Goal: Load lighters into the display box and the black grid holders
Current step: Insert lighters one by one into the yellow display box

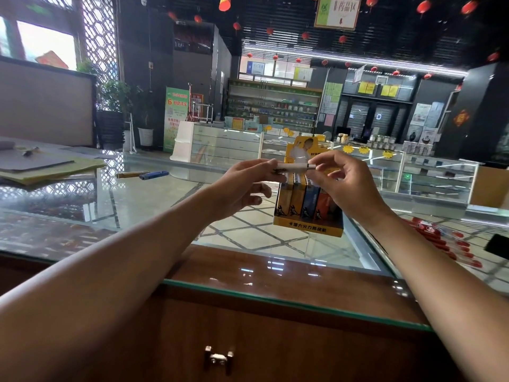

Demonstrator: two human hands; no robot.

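A yellow display box [308, 226] stands on the glass counter, filled with rows of yellow, blue and orange lighters. Above it I hold a white lighter [292, 166] level in the air. My left hand [242, 186] pinches its left end and my right hand [341, 183] pinches its right end at the metal cap. A blue lighter [153, 175] and a yellow-brown one [131, 175] lie on the glass to the left. No black grid holder is in view.
The glass counter [154, 205] has a wooden front with a drawer handle [219, 359]. Papers and folders [46, 166] lie at the far left. Red items [446, 244] show under the glass at right, beside a black object [497, 246].
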